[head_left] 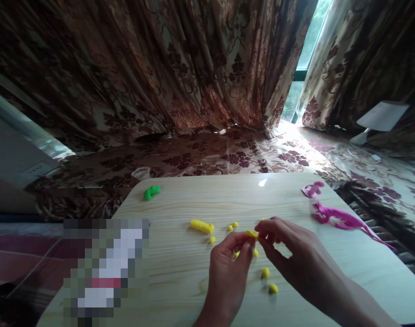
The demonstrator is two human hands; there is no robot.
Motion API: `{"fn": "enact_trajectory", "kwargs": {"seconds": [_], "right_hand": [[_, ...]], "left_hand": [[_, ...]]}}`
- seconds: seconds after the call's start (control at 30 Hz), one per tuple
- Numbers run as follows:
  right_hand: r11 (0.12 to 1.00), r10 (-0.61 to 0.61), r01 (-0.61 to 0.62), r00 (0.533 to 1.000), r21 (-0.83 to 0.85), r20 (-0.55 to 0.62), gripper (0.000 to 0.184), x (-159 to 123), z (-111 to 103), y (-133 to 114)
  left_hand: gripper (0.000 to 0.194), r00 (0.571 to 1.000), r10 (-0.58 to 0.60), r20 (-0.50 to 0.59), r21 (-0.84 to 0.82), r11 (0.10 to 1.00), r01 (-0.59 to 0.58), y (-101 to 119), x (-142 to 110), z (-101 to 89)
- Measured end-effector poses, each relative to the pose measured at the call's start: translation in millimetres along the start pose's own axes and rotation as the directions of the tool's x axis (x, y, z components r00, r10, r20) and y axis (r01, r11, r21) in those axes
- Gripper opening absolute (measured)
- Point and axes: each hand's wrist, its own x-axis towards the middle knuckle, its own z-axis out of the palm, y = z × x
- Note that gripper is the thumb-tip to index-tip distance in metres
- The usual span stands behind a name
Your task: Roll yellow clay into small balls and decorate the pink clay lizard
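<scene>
Between the fingertips of both hands, above the table, is a small piece of yellow modelling clay [251, 234]. My left hand [229, 263] pinches it between thumb and fingers. From the other side, my right hand [289, 243] is closed at the fingertips on the piece's right end. Several small yellow clay balls lie around and under the hands, among them one ball [265, 273] and another ball [273, 289] nearer the front. A thick yellow clay roll [202, 226] lies to the left, its right end ragged. The hands partly hide some balls.
A bent green clay piece [152, 192] lies at the table's [180, 281] back left. Pink clay shapes [340, 216] lie along the right edge. A pixelated patch covers the left side. Behind stand a patterned curtain [193, 68] and a white lamp [382, 116].
</scene>
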Motion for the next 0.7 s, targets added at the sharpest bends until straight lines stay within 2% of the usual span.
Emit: {"fn": "enact_trajectory", "kwargs": {"seconds": [0.23, 0.43, 0.7], "right_hand": [[0.999, -0.005, 0.005, 1.0, 0.039, 0.006, 0.021, -3.5, -0.4, -5.0], [1.0, 0.011, -0.011, 1.0, 0.019, 0.004, 0.02, -4.7, -3.7, -4.7], [1.0, 0.01, -0.01, 1.0, 0.027, 0.0, 0.024, -4.9, -4.2, -7.1]], "left_hand": [[0.01, 0.998, 0.056, -0.014, 0.025, 0.998, -0.056, 0.5, -5.1, -0.6], [0.017, 1.0, -0.012, 0.019, -0.046, 0.999, 0.013, 2.7, -9.0, -2.0], [0.01, 0.997, 0.0, -0.073, -0.054, 0.999, -0.004, 4.2, -7.4, -2.5]]}}
